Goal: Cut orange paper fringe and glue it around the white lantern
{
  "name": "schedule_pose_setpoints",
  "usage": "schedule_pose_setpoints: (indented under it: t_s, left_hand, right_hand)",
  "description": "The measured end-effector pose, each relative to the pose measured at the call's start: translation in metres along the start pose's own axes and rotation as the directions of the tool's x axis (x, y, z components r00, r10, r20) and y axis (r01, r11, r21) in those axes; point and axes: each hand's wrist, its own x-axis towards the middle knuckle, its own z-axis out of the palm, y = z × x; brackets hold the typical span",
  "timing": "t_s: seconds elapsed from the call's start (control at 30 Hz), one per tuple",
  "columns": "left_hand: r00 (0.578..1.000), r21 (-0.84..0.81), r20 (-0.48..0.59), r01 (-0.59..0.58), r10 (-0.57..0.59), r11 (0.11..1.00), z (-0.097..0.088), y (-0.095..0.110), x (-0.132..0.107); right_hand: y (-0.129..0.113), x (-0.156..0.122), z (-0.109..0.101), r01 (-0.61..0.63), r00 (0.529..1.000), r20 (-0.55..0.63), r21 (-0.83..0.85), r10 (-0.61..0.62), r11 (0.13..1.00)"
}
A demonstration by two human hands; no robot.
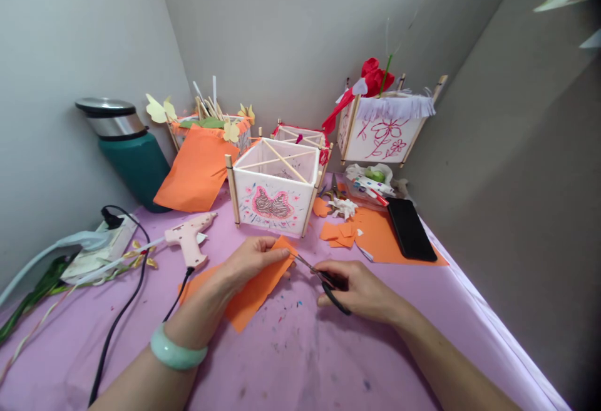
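Head view: orange paper [256, 298], a flat sheet, pinched in the left hand [251, 261], its far corner just beside the scissors [322, 278], whose blades touch its edge. The right hand [359, 289] closes on the black handles. Ahead of the grip stands a paper lantern [272, 201]; a glue gun [190, 236] lies left, orange scraps [340, 234] and a phone [410, 229] right.

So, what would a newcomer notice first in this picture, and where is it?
The eye goes first to two white paper lanterns with wooden frames: one in the middle, another with red drawings at back right. In front, the left hand holds orange paper while the right hand holds black-handled scissors at its edge.
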Motion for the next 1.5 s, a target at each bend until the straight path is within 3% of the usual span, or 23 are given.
schedule_pose_setpoints:
  t_s: [1.5]
  left_hand:
    - [0.999,-0.011,-0.012,0.046,-0.046,0.999,0.003,-0.005,0.005]
  right_hand:
    - [0.008,0.003,0.006,0.035,0.998,-0.05,-0.023,-0.036,0.999]
